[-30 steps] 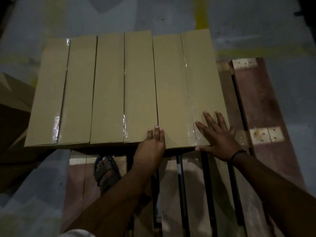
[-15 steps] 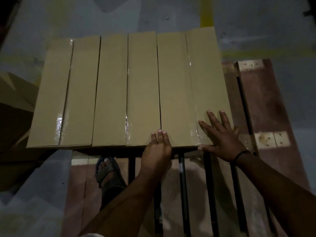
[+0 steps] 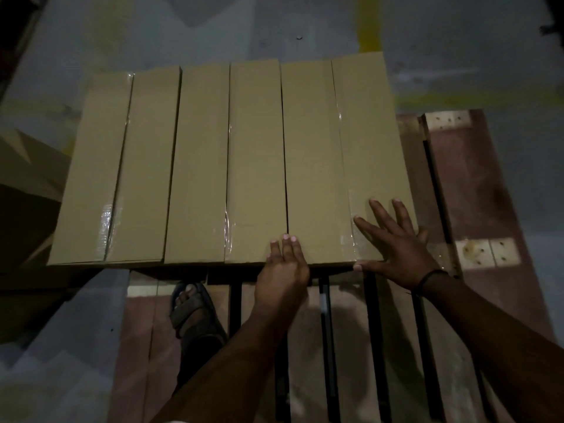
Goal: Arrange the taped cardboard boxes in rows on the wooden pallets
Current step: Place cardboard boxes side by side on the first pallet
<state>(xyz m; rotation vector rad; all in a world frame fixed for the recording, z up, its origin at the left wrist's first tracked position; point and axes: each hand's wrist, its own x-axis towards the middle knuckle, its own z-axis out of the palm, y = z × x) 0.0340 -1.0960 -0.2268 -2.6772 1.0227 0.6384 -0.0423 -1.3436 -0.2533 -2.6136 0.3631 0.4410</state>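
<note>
Three taped cardboard boxes stand side by side in a row on the wooden pallet [image 3: 476, 190]: the left box [image 3: 122, 166], the middle box [image 3: 225, 160] and the right box [image 3: 345, 154]. My left hand [image 3: 283, 267] rests with straight fingers on the near top edge, where the middle and right boxes meet. My right hand [image 3: 393, 242] lies flat with spread fingers on the right box's near right corner, over its clear tape.
Dark gaps run between the pallet slats [image 3: 351, 346] in front of the boxes. My sandalled foot [image 3: 195, 309] stands on the pallet at lower left. Flattened cardboard [image 3: 27, 178] lies to the left. Grey floor with yellow lines [image 3: 370, 25] lies beyond.
The right box has slid a little away from me and now lines up with the other two. Both hands moved forward with it.
</note>
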